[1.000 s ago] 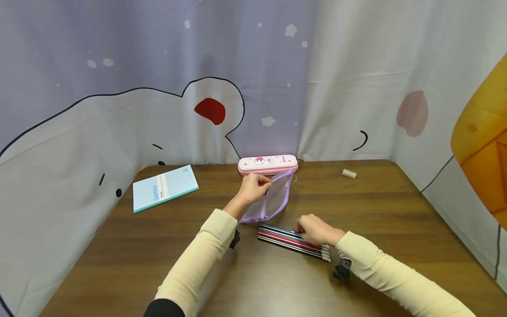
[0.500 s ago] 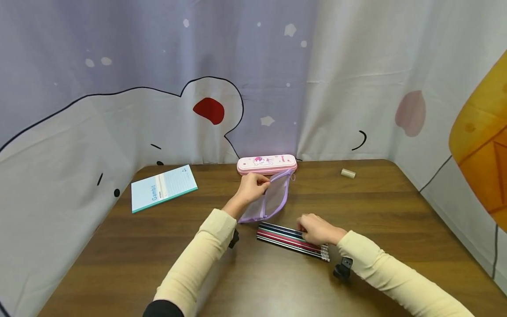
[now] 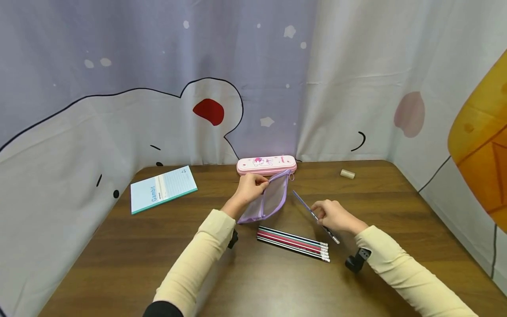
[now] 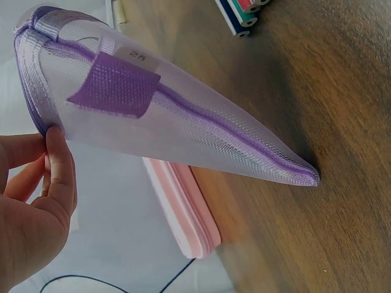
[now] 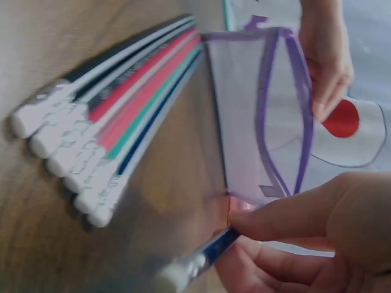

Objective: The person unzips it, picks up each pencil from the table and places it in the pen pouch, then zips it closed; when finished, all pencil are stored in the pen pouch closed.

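My left hand (image 3: 249, 188) pinches the upper edge of a see-through mesh zip pouch (image 4: 201, 131) with purple trim. In the right wrist view the pouch (image 5: 241, 116) gapes along its zip. My right hand (image 3: 334, 215) holds a dark blue pencil (image 3: 306, 205) between thumb and fingers, to the right of the pouch. Its white eraser end (image 5: 174, 276) points back toward me, and its other end points at the pouch. Several striped pencils (image 3: 291, 243) in black, red, green and blue lie side by side on the table, in front of the pouch.
Behind the pouch lies a pink pencil case (image 3: 267, 164) with a cartoon print. A light blue notebook (image 3: 163, 189) is at the left of the wooden table (image 3: 222, 281). A small beige cylinder (image 3: 347, 174) lies at the back right. A printed curtain (image 3: 273, 79) hangs behind.
My right hand has lifted one pencil from the row and moved it up and right, away from the others. My left hand keeps its place on the pouch.
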A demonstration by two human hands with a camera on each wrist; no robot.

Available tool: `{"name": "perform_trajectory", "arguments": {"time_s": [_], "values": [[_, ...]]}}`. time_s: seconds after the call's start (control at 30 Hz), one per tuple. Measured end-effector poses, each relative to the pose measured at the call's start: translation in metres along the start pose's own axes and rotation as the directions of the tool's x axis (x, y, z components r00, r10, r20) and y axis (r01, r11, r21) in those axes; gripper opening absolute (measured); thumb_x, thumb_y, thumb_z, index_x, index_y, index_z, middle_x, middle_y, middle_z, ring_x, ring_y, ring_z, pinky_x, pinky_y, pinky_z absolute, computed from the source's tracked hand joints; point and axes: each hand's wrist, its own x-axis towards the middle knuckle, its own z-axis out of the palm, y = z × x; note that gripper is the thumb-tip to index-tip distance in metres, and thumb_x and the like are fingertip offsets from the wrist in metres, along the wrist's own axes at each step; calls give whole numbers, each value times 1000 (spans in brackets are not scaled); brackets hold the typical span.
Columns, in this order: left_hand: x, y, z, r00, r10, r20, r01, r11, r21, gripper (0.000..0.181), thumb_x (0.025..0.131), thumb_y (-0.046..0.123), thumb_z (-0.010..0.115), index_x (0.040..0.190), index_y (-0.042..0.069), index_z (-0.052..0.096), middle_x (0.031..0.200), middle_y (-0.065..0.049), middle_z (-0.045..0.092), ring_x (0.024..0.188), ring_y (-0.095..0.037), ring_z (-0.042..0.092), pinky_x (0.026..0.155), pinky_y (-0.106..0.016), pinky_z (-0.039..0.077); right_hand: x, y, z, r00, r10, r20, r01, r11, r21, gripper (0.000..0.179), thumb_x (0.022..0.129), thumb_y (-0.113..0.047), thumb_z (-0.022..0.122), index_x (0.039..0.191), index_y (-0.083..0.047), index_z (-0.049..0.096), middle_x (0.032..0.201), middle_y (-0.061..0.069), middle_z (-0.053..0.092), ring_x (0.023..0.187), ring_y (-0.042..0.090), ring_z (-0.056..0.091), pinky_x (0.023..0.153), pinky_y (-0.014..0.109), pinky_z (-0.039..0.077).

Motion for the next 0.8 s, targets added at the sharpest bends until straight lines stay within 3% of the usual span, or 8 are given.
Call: {"name": "perform_trajectory", "arguments": {"time_s": [0.13,0.23,0.3,0.47,0.53,0.6,0.8], "values": [[-2,1,0,1000,7,-9,-7,1000,22,14,81,11,61,87,2,70,71,-8,68,54,-5,53,52,-14,42,4,0,-3,996,71,-51,-64,989,134,38,71,1,64,108,4,57,69,11,67,53,9,55,50,23,45],[-3,1,0,1000,14,-16,-13,1000,26,14,81,12,61,87,3,70,71,-8,68,54,-4,52,52,-13,41,8,-4,-3,988,140,-72,-112,947,300,41,75,-1,63,115,5,53,77,18,67,52,12,58,51,29,49],[-4,1,0,1000,16,-20,-15,1000,23,14,81,12,61,86,3,71,71,-8,68,54,-5,53,52,-14,42,12,-9,-1,982,171,-80,-122,900,419,43,77,-1,62,118,6,50,81,23,66,54,13,59,54,33,52],[-5,0,-1,999,25,-30,-24,999,24,14,81,11,61,86,3,70,73,-8,69,56,-7,57,53,-15,43,24,-25,10,976,212,-58,-123,744,657,45,80,0,60,122,8,46,92,29,63,60,10,61,63,39,54],[-5,-1,0,999,27,-32,-26,999,28,14,81,11,61,86,2,70,73,-8,69,57,-8,57,54,-15,44,28,-33,15,974,223,-42,-128,694,709,46,80,0,60,122,9,45,94,30,62,61,10,61,65,39,54],[-4,-2,0,999,31,-32,-30,999,31,14,81,11,61,86,2,70,73,-8,69,57,-8,57,54,-15,44,32,-39,20,973,230,-30,-135,666,734,46,80,-1,60,122,9,45,94,28,63,61,10,61,66,39,54],[-4,-3,2,998,47,-39,-45,998,42,15,81,12,61,88,3,70,71,-8,68,56,-8,56,52,-15,43,41,-53,32,970,243,3,-161,631,759,46,79,-1,61,121,9,46,95,30,62,60,10,61,69,44,52]]}}
